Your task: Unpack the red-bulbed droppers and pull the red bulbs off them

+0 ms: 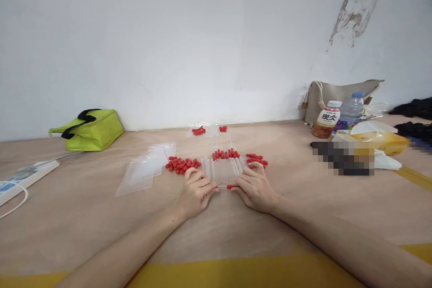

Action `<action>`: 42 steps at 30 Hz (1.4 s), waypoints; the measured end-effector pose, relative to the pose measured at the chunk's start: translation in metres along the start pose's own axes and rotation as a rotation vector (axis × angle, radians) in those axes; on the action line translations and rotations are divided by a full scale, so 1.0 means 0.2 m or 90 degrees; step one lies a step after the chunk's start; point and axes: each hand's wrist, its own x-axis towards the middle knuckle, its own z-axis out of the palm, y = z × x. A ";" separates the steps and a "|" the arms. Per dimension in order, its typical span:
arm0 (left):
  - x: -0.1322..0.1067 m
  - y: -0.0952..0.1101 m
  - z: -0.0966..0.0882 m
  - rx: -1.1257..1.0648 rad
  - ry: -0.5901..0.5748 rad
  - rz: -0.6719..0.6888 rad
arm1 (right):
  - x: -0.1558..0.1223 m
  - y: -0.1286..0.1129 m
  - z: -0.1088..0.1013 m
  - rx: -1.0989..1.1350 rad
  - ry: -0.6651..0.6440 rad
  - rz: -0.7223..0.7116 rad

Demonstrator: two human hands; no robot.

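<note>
A row of clear plastic tubes (223, 169) lies side by side on the tan table (101, 216), some capped in red at their far ends. My left hand (196, 190) and my right hand (254, 186) rest at the near ends of the row, fingers curled. Between them they pinch one tube with a red cap (230, 186) at its right end. Loose red caps (180, 164) lie in a pile left of the tubes. A smaller group of red caps (257, 159) lies to the right.
Clear zip bags (146, 168) lie to the left. Another bag with red caps (201, 131) sits by the wall. A green lunch bag (88, 129) and a power strip (25, 175) are far left. Bottles (326, 119), a beige bag (340, 92) and tissues are at the right.
</note>
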 end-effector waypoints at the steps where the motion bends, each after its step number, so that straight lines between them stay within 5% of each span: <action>1: 0.00 0.00 0.00 -0.001 0.001 0.004 | 0.00 0.00 0.00 -0.003 0.002 -0.005; 9: -0.04 -0.03 -0.01 -0.065 0.015 -0.019 | -0.03 0.03 -0.03 0.018 0.023 0.001; 15: -0.08 -0.15 -0.01 -0.055 0.091 -0.200 | -0.04 0.23 -0.04 0.211 0.161 0.312; 25: 0.07 -0.18 0.07 -0.065 0.100 -0.190 | -0.09 0.53 0.00 0.241 0.204 0.592; 39: 0.09 -0.12 0.12 -0.137 0.083 -0.128 | -0.09 0.57 0.04 0.335 0.141 0.665; 42: 0.09 -0.12 0.12 -0.147 0.068 -0.119 | -0.05 0.61 0.04 0.288 0.058 0.683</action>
